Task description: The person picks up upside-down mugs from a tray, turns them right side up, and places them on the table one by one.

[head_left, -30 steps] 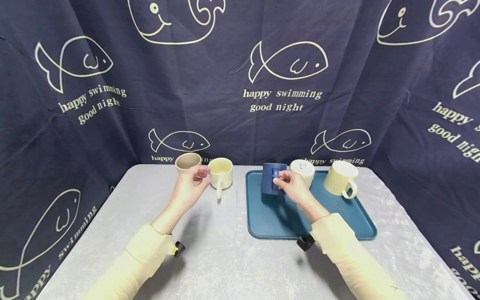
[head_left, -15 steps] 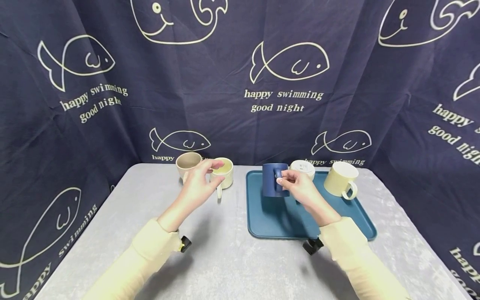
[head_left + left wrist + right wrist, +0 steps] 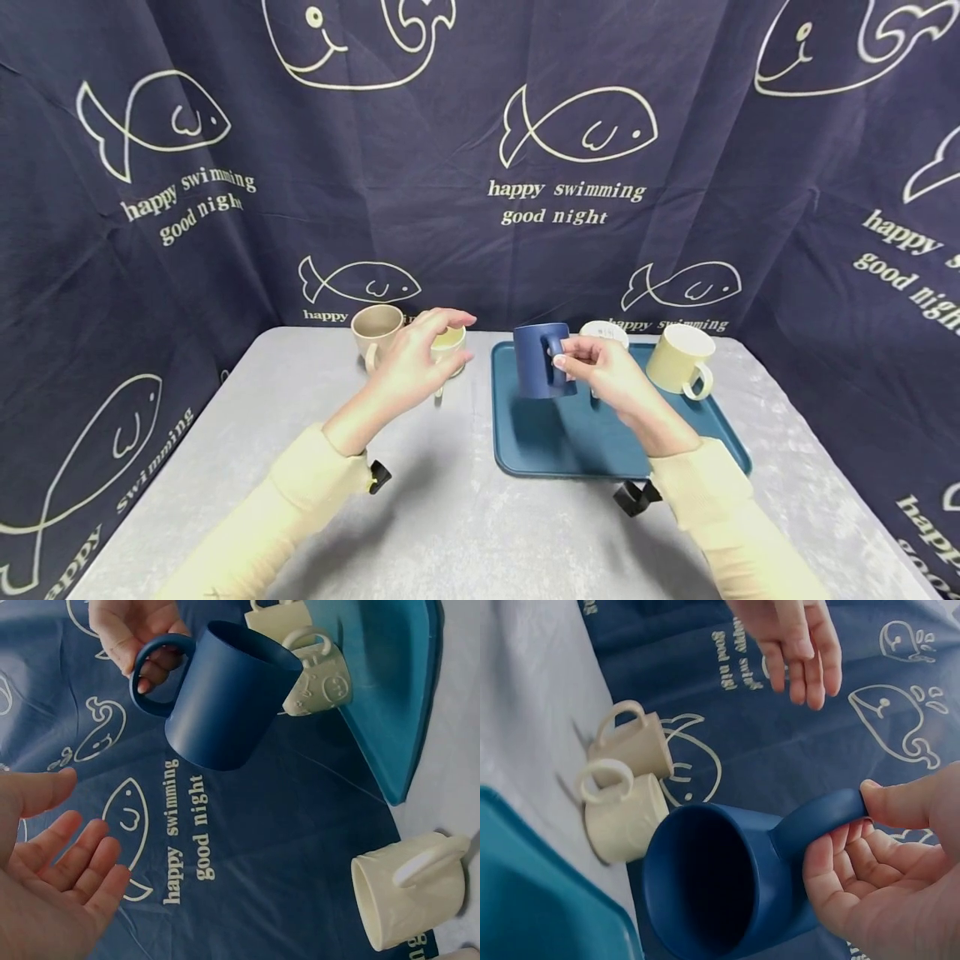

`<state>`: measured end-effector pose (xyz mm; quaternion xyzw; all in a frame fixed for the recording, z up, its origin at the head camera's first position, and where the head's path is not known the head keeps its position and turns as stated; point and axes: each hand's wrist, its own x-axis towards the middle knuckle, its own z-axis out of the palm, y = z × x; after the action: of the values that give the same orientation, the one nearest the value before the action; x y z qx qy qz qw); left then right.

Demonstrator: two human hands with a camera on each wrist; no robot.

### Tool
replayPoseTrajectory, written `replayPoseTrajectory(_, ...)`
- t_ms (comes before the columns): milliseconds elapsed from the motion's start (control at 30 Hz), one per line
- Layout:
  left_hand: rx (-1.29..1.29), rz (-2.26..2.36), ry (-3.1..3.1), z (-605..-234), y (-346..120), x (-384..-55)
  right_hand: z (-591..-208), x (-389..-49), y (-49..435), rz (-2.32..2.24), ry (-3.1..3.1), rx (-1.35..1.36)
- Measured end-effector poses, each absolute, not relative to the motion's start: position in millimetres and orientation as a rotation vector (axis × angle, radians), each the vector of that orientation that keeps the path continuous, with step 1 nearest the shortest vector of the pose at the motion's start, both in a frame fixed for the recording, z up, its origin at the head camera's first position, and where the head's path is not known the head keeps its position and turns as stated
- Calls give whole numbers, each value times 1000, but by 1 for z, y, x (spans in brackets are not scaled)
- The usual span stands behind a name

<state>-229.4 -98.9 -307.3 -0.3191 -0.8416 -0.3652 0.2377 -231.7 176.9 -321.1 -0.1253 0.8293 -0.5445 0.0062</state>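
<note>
Blue mug shifts toward nine o'clock, pinched by your right hand; your empty, spread left hand nears it.

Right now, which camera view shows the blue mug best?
The left wrist view shows the blue mug large, with side and handle clear. The head view shows it smaller; the right wrist view looks into its opening.

Navy fish-print curtain behind mottled grey table.

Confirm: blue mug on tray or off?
Off: right hand holds the blue mug by its handle; left wrist view shows it apart from the teal tray.
</note>
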Motion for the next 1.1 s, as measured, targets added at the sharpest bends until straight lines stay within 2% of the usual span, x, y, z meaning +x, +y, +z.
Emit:
replayPoseTrajectory(567,-1107,-1024,-2252,-313,-83,-231,-305,-211,171,-1670,2444,-629)
replayPoseTrajectory(1100,-1279,-1082,-2290,-321,-75,-231,-304,-204,166,-1503,2351,-773)
